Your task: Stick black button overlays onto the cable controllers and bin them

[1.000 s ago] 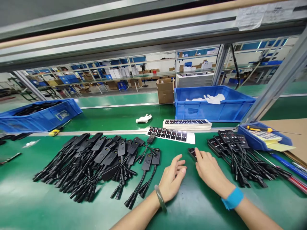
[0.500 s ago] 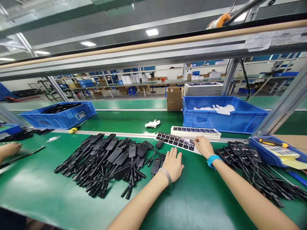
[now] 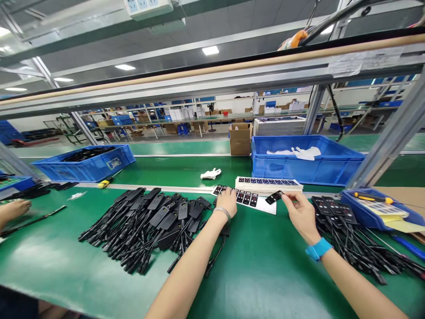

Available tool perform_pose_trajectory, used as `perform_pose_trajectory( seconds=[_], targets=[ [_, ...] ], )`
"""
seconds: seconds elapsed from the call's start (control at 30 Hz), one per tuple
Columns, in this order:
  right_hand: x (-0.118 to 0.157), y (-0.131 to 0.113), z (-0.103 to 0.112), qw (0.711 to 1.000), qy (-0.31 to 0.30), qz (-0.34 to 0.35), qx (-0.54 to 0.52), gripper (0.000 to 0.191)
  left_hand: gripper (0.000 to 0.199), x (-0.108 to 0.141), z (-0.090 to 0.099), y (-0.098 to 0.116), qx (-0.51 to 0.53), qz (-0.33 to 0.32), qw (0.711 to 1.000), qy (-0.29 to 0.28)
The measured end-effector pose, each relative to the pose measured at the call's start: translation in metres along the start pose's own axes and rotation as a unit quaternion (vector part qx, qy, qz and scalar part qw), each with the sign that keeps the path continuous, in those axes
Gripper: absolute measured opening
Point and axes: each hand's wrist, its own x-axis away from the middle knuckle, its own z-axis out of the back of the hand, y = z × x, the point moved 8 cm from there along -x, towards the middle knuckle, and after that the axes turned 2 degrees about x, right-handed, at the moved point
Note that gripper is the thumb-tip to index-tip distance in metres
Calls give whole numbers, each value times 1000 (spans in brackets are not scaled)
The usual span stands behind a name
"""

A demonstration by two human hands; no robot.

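My right hand pinches a black label between thumb and fingers, lifted off the right end of the label sheet. The bared white backing shows there, with several black labels still on the sheet. My left hand is over the sheet's left part, fingers bent down and drawn together; what is under them is hidden. Below its wrist a black cabled module shows in part. Left of it lies a large pile of black cabled modules. More labelled modules lie right of my right hand.
Behind the sheet is a label stack and a blue bin. A white glove, yellow-handled tool and another blue bin are farther left. A small blue tray stands right. A co-worker's hand is at far left.
My right hand has peeled a label off the sheet's right end and moved right with it. My left hand has moved forward onto the sheet, its fingers going from spread to bent.
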Motion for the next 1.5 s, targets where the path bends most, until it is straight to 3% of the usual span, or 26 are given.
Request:
perform_pose_trajectory(
  seconds=[0.1, 0.2, 0.33, 0.4, 0.43, 0.47, 0.5, 0.57, 0.6, 0.67, 0.73, 0.9, 1.03, 1.2, 1.5],
  targets=[
    [19, -3, 11, 997, -19, -44, -62, 23, 44, 4, 16, -35, 0, 81, 996, 40],
    [39, -4, 11, 986, -36, -94, -131, 23, 45, 16, 35, -49, 31, 98, 992, 69],
    [58, -2, 1, 944, -66, -193, -258, 26, 46, 52, 68, -31, 103, 65, 981, 149],
    [64, -4, -4, 929, -82, -216, -289, 26, 40, 73, 67, -9, 185, 33, 970, 156],
    [65, -6, -6, 924, -90, -222, -298, 26, 34, 82, 57, 2, 326, 17, 936, 131],
    [67, -7, -7, 921, -99, -225, -303, 25, 31, 90, 39, 14, 476, 23, 876, 69],
    [69, -8, -9, 919, -109, -225, -305, 25, 34, 99, 18, 29, 599, 39, 800, 2],
    [72, -10, -11, 921, -127, -215, -299, 23, 42, 115, -13, 49, 739, 82, 667, -55],
    [73, -11, -12, 924, -136, -206, -291, 23, 45, 121, -24, 57, 773, 97, 622, -73],
    [75, -14, -14, 932, -156, -189, -268, 23, 51, 129, -38, 67, 805, 109, 575, -95],
    [78, -18, -15, 937, -178, -177, -245, 23, 58, 132, -42, 73, 813, 100, 563, -114],
    [83, -30, -17, 938, -219, -174, -203, 23, 63, 134, -39, 80, 810, 67, 566, -141],
    [87, -34, -21, 934, -241, -179, -193, 22, 67, 139, -36, 89, 818, 57, 545, -174],
    [88, -32, -23, 937, -255, -168, -171, 20, 71, 143, -36, 93, 823, 60, 527, -204],
    [93, -31, -23, 934, -263, -179, -161, 22, 69, 144, -39, 94, 823, 60, 523, -214]
  ],
)
